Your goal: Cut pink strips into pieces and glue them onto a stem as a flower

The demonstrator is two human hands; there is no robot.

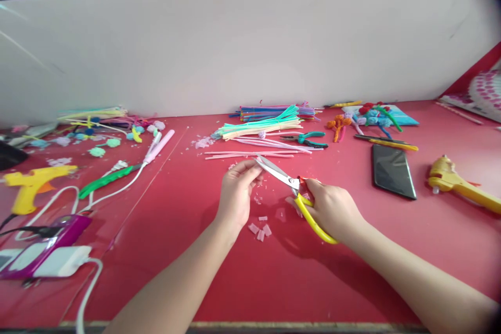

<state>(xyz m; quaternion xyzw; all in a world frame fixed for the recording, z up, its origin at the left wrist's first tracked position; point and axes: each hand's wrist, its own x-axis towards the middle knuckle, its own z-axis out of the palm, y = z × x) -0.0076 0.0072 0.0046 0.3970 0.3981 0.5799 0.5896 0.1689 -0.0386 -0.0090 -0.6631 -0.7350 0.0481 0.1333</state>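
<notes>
My right hand (pixel 332 209) is closed around the yellow-handled scissors (pixel 316 224), whose blades point up and left. Their tips reach the fingertips of my left hand (pixel 238 190), which is pinched closed on something too small to make out, perhaps pale pink. Several small translucent pink pieces (pixel 261 232) lie on the red table (pixel 164 266) below and between my hands. Tiny pale scraps are scattered beneath the blades. Just beyond my left hand lie thin pink pipe cleaners (pixel 250 154).
Bundled pipe cleaners (pixel 262 125) and green-handled pliers (pixel 307 139) lie farther back. On the right are a black phone (pixel 392 171) and a yellow glue gun (pixel 457 182). At left are another yellow glue gun (pixel 33 182), a purple power strip (pixel 64 235) and white cables.
</notes>
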